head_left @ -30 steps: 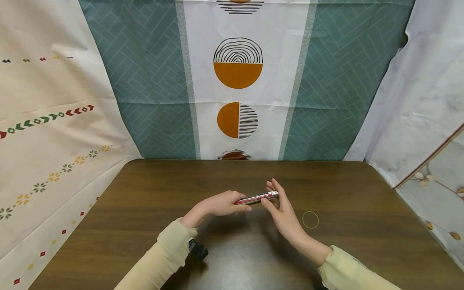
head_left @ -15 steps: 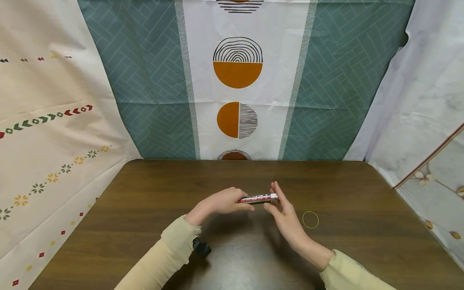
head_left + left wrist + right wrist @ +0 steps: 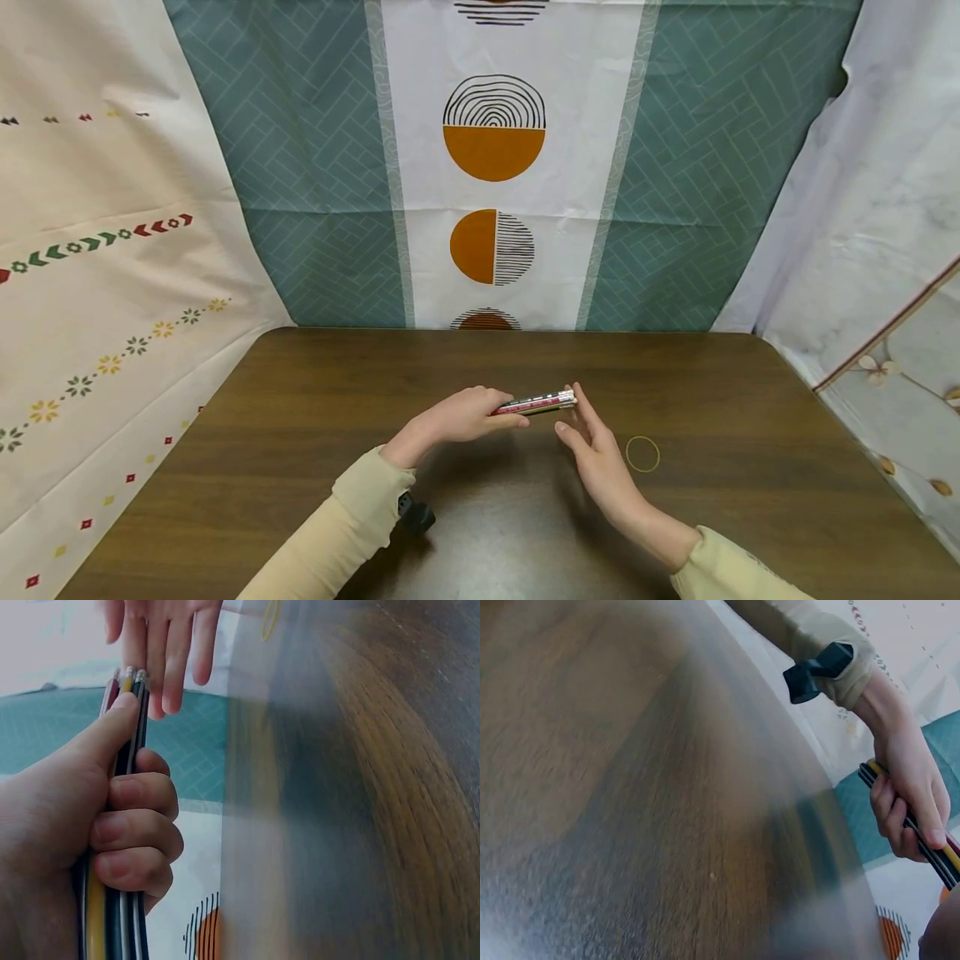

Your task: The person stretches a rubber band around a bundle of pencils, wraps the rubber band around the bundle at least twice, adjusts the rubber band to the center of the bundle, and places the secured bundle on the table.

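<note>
My left hand (image 3: 468, 414) grips a bundle of several pencils (image 3: 534, 403) above the table, thumb laid along them. In the left wrist view the pencils (image 3: 97, 922) are dark, yellow and reddish, with silvery ends side by side past the thumb. At those ends is my right hand (image 3: 600, 467), its fingers extended and upright, fingertips right by the pencil tips and thumb apart from them. The right wrist view shows the left hand (image 3: 911, 776) around the bundle, the other ends poking out behind it. A thin yellow rubber band (image 3: 627, 455) lies on the table, right of my right hand.
The dark wooden table (image 3: 337, 367) runs back to a hanging green and white cloth (image 3: 322, 208). Patterned light cloths hang on the left and right sides. A black camera (image 3: 416, 515) is strapped at the left wrist.
The right hand has shifted slightly down and to the right, and its thumb has come away from the pencils. The bundle has tilted a little in the left hand. The rubber band has stayed put.
</note>
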`<act>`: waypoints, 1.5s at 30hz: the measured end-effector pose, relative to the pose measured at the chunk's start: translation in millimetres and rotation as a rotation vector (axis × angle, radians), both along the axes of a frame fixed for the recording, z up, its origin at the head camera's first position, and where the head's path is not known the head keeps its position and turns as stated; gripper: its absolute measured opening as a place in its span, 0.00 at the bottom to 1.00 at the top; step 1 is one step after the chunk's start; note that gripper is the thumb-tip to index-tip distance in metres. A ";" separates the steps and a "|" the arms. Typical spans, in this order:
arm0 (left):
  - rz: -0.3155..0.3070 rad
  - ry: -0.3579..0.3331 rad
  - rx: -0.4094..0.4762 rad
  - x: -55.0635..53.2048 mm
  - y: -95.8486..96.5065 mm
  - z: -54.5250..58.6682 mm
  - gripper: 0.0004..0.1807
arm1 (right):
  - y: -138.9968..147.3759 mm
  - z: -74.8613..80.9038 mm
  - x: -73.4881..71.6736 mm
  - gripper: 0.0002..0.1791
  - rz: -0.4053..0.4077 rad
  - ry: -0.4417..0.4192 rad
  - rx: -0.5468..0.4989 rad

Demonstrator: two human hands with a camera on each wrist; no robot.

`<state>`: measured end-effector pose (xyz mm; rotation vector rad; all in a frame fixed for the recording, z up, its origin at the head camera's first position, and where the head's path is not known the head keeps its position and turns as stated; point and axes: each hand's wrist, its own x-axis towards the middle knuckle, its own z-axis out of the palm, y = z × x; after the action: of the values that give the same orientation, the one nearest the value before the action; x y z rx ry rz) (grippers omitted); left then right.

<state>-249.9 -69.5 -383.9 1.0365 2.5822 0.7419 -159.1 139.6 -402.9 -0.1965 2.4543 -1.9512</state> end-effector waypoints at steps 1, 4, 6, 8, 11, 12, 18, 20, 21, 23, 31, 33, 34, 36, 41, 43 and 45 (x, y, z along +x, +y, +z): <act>-0.002 0.001 -0.003 -0.2 0.2 0.0 0.17 | -0.3 -0.7 0.4 0.39 0.008 0.012 0.003; -0.014 -0.001 0.000 -0.5 0.7 -0.3 0.17 | -0.2 -3.2 1.2 0.42 0.035 0.061 0.024; -0.016 0.000 -0.001 -0.7 0.9 -0.8 0.17 | 0.4 -4.3 1.4 0.43 0.050 0.083 0.040; -0.012 0.004 -0.004 -1.0 0.7 -1.5 0.18 | 1.5 -5.0 1.5 0.42 0.057 0.095 0.049; -0.004 0.008 -0.007 -1.9 0.3 -3.3 0.18 | 3.9 -5.0 1.4 0.39 0.059 0.080 0.042; -0.003 0.009 -0.007 -2.0 0.2 -3.8 0.18 | 4.9 -5.0 1.3 0.37 0.058 0.070 0.042; -0.008 0.012 -0.021 -0.9 1.6 -5.0 0.18 | 8.0 -6.2 1.2 0.40 0.103 0.045 0.070; -0.012 0.012 -0.026 -0.3 2.1 -4.7 0.18 | 8.2 -7.1 1.1 0.43 0.127 0.045 0.078; -0.015 0.010 -0.024 0.0 2.3 -4.6 0.17 | 8.5 -7.5 1.1 0.45 0.135 0.046 0.083; -0.017 0.000 -0.023 0.4 2.6 -4.5 0.17 | 9.3 -8.1 1.6 0.46 0.131 0.059 0.083; -0.001 -0.009 -0.039 1.0 2.8 -6.8 0.19 | 10.8 -8.3 5.4 0.43 0.086 0.089 0.101; -0.001 0.000 -0.047 1.1 2.7 -7.0 0.19 | 10.4 -8.7 6.1 0.44 0.089 0.088 0.121; -0.001 0.003 -0.049 1.0 2.9 -7.4 0.19 | 10.4 -9.2 6.2 0.44 0.091 0.093 0.122; -0.003 0.006 -0.044 0.9 3.3 -8.4 0.19 | 10.4 -9.8 6.1 0.43 0.091 0.105 0.125; -0.018 -0.027 -0.001 1.1 5.3 -8.4 0.19 | 11.9 -10.7 4.2 0.41 0.094 0.122 0.121; -0.028 -0.048 0.011 1.4 5.5 -8.4 0.21 | 13.0 -10.4 3.7 0.38 0.081 0.106 0.116; -0.039 -0.060 0.012 1.6 5.7 -8.0 0.23 | 14.4 -10.0 3.4 0.35 0.056 0.088 0.108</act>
<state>-248.3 -63.9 -391.9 1.0490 2.5030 0.7678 -155.7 154.0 -412.9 -0.3539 2.5691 -1.8208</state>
